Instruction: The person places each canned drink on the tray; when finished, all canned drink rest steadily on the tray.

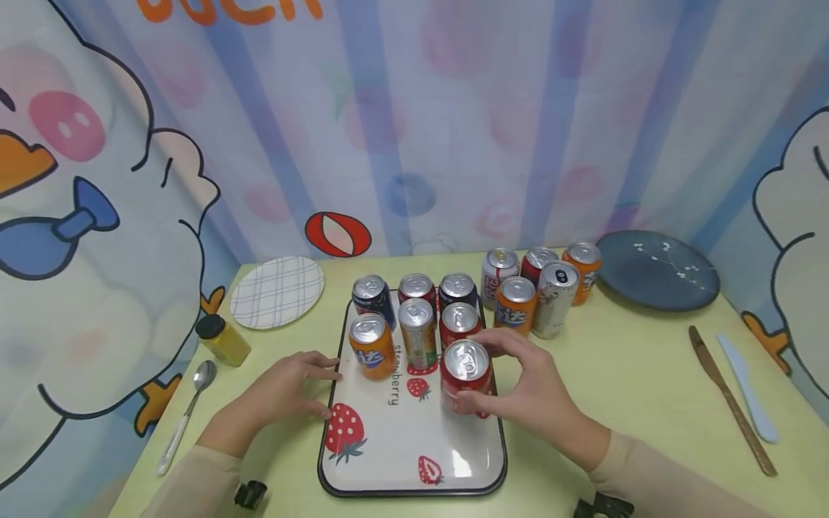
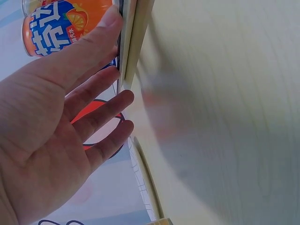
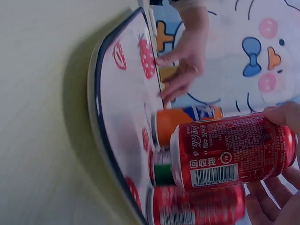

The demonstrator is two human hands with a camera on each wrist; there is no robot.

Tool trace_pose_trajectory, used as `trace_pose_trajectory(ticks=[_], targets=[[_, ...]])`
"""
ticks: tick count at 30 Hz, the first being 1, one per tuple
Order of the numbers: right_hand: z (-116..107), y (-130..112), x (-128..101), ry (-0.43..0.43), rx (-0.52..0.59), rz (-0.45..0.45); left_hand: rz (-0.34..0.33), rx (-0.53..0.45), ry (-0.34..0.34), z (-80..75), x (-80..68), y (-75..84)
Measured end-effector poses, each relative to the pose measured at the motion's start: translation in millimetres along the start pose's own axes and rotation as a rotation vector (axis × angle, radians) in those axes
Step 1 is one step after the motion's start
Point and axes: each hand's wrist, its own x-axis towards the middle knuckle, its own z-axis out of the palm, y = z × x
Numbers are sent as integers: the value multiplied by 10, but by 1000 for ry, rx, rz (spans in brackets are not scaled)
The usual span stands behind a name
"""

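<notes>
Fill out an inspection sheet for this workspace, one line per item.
Surface: pale yellow table.
Job's things: strawberry tray carrying seven cans; the red can stands on its near right part.
Clutter: five cans beside the tray, checked plate, dark plate, yellow jar, spoon, two knives.
Grippers: right hand grips the red can; left hand touches the tray's left edge, fingers straight.
Cables: nothing seen.
Surroundings: cartoon-print curtain.

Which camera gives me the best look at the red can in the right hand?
The right wrist view: the red can fills the frame, label and barcode readable, right hand fingers around it. The head view shows mostly its top over the tray. The left wrist view does not show it.
</notes>
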Motion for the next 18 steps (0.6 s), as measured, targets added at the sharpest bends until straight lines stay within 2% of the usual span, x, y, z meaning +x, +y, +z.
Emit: trace_pose_trajectory(ticks=[6,12,18], targets=[[431,-143,138,-93,44,-12,29,6,-2,-17,-3,-5],[769,-230,222,-157,51,67,-5,-8,-12,-26,5,9],[995,-286,304,-186,57,94,-37,-23,-15,-32,10,17]])
